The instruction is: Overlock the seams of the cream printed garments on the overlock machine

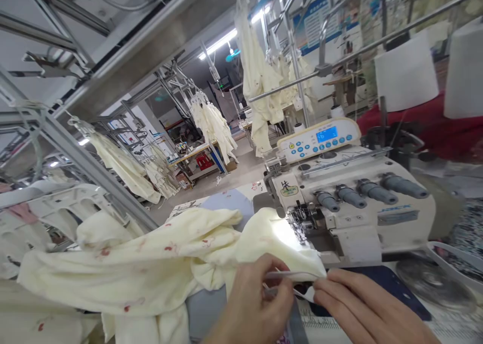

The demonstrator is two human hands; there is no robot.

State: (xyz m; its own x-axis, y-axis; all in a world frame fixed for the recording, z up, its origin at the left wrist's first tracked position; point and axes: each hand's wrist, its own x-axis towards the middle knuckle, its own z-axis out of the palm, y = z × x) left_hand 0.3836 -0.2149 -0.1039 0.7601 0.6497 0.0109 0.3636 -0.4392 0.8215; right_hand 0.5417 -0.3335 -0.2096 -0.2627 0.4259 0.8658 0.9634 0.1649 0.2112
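Note:
Pale yellow fabric (124,268) with small red prints spreads from the left of the table to the needle area of a white overlock sewing machine (358,228). Just in front of the lit needle area, my left hand (256,298) pinches a narrow white band (292,274) between thumb and fingers. My right hand (358,301) is closed on the band's other end, by the corner of the yellow fabric. Between the hands the band runs in a loop. The fingertips of my right hand partly hide how band and fabric meet.
A control panel (319,139) with a lit display tops the machine. Large white thread cones (407,72) stand behind it. A dark flat object (377,288) lies under my right hand. Yellow garments (213,125) hang from overhead rails; a metal post (101,173) rises at the left.

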